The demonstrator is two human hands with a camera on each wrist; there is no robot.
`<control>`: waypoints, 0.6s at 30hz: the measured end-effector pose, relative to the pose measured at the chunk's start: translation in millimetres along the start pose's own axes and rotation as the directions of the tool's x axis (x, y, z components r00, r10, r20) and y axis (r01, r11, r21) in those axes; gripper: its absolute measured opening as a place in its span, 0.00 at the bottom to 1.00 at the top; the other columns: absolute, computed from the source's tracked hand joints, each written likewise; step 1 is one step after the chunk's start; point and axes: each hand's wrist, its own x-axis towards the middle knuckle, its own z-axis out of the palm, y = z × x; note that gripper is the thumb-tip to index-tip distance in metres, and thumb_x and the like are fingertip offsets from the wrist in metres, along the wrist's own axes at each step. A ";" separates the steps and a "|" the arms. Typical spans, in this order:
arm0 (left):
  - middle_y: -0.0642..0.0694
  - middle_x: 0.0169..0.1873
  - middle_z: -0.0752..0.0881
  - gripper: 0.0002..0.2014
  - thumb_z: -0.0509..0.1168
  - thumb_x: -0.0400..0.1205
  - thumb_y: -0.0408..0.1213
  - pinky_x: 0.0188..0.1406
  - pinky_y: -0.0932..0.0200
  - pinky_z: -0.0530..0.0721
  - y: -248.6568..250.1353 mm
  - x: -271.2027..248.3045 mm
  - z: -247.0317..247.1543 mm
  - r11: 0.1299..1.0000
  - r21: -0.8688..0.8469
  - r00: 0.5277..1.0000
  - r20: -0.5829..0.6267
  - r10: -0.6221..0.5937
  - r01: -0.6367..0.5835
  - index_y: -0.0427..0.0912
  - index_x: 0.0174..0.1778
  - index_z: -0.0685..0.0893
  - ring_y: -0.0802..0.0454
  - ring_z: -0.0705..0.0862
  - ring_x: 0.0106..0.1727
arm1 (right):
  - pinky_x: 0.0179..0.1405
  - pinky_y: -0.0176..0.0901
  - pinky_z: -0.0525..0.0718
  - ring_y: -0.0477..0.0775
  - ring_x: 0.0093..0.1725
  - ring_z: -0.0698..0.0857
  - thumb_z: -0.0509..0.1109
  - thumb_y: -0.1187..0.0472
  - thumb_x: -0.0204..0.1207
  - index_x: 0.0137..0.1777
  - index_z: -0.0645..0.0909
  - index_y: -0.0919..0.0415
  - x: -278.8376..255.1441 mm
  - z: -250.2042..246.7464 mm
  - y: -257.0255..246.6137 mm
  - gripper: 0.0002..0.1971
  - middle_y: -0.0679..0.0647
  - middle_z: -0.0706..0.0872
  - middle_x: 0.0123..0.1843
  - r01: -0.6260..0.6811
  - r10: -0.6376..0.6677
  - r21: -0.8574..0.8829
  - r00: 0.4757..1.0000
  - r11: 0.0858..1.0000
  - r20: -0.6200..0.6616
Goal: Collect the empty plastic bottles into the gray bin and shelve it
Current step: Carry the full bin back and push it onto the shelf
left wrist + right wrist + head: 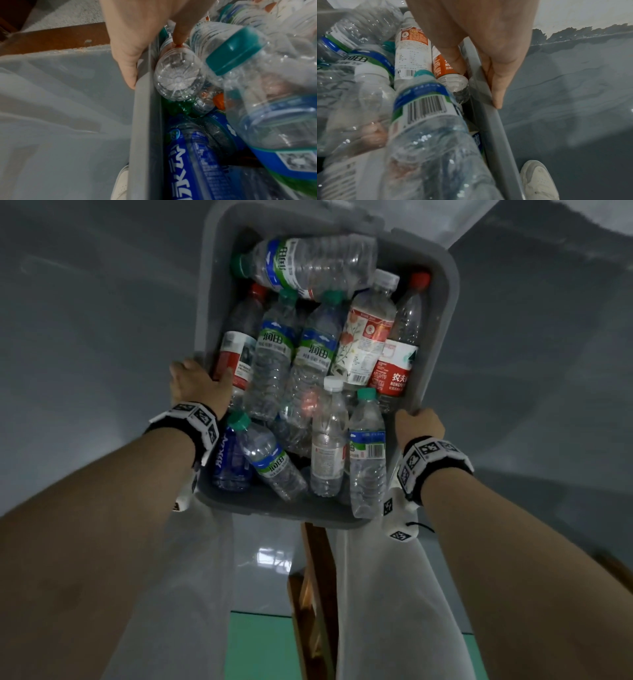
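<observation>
Gray rectangular plastic bin (442, 313) was held aloft above gray floor (85, 337), packed with clear empty plastic bottles (308, 354); left hand (197, 385) and right hand (419, 428), fingers clasped on opposite rims

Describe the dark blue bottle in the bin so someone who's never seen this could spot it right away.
Find the gray bin that both hands carry by its side rims. Go to the near corner just below the left hand. There the dark blue bottle lies against the wall: its body is tinted blue, while its neighbours are clear plastic.
</observation>
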 end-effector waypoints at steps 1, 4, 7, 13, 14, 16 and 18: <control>0.30 0.67 0.70 0.33 0.61 0.81 0.52 0.69 0.42 0.73 0.7 0.5 -2.5 1.000 -0.002 1.000 0.016 -0.005 0.005 0.25 0.70 0.67 0.32 0.73 0.67 | 0.48 0.43 0.73 0.65 0.63 0.82 0.63 0.57 0.79 0.67 0.76 0.69 -3.3 1.5 -3.9 0.21 0.66 0.82 0.65 -0.007 0.007 0.002 1.000 1.000 0.010; 0.30 0.66 0.70 0.31 0.61 0.82 0.50 0.67 0.41 0.75 5.4 -1.3 -7.6 1.000 0.001 0.998 0.059 -0.029 0.029 0.26 0.70 0.68 0.32 0.74 0.66 | 0.53 0.47 0.77 0.66 0.64 0.81 0.63 0.54 0.78 0.70 0.73 0.69 -12.7 1.5 -14.8 0.25 0.66 0.80 0.68 -0.049 0.048 0.021 0.998 0.999 0.051; 0.31 0.66 0.69 0.30 0.64 0.80 0.44 0.67 0.42 0.74 14.0 -9.7 -13.3 1.000 0.018 0.998 0.052 -0.018 0.017 0.26 0.71 0.67 0.32 0.73 0.66 | 0.58 0.51 0.77 0.67 0.66 0.79 0.63 0.56 0.78 0.73 0.69 0.68 -23.3 -2.0 -25.8 0.26 0.66 0.76 0.71 -0.058 0.057 0.061 0.998 0.996 0.007; 0.35 0.68 0.64 0.26 0.64 0.80 0.39 0.70 0.46 0.73 39.5 -31.6 -34.5 0.995 -0.023 0.989 0.104 0.101 -0.099 0.30 0.71 0.70 0.36 0.68 0.68 | 0.70 0.57 0.75 0.66 0.69 0.73 0.65 0.61 0.77 0.76 0.66 0.63 -51.2 -23.3 -61.8 0.27 0.63 0.69 0.72 0.241 -0.237 0.020 0.964 0.970 -0.117; 0.36 0.68 0.64 0.22 0.63 0.81 0.39 0.68 0.47 0.74 43.4 -33.2 -40.3 0.992 -0.022 0.985 0.119 0.125 -0.123 0.29 0.67 0.74 0.36 0.69 0.67 | 0.70 0.57 0.75 0.66 0.70 0.73 0.64 0.60 0.77 0.76 0.67 0.62 -55.8 -29.4 -69.9 0.26 0.63 0.68 0.72 0.284 -0.283 -0.003 0.953 0.959 -0.112; 0.35 0.67 0.67 0.18 0.59 0.83 0.39 0.63 0.51 0.76 54.9 -35.0 -57.4 0.984 -0.021 0.974 0.135 0.181 -0.179 0.28 0.62 0.78 0.37 0.72 0.66 | 0.70 0.56 0.75 0.66 0.71 0.72 0.63 0.60 0.78 0.76 0.67 0.60 -63.4 -45.2 -89.5 0.25 0.63 0.68 0.73 0.362 -0.361 -0.019 0.926 0.932 -0.111; 0.33 0.68 0.70 0.16 0.55 0.84 0.37 0.59 0.56 0.76 70.2 -34.2 -80.9 0.974 -0.120 0.972 0.114 0.206 -0.192 0.30 0.60 0.79 0.38 0.76 0.64 | 0.71 0.59 0.74 0.67 0.72 0.72 0.62 0.60 0.78 0.78 0.64 0.58 -72.1 -66.3 -114.8 0.27 0.63 0.66 0.76 0.444 -0.440 0.000 0.887 0.896 -0.139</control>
